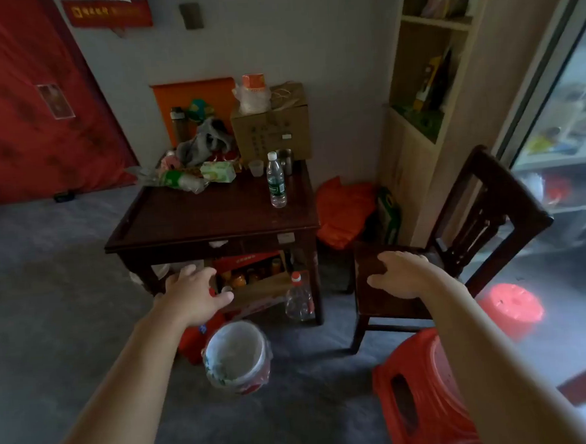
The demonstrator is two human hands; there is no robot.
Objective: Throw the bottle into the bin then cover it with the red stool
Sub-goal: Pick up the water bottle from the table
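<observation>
Bottle [276, 180]: upright on the table [215, 216].
Bin [236, 357]: on the floor before the table.
Red stool [422, 395]: right of the bin.
My left hand [195, 296], right hand [403, 277]: fingers spread, empty.

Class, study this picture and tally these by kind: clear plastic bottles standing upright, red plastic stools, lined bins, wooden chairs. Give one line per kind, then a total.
Clear plastic bottles: 2 (one on the table, one on the floor)
Red plastic stools: 2 (near, far)
Lined bins: 1
Wooden chairs: 1
Total: 6
</observation>
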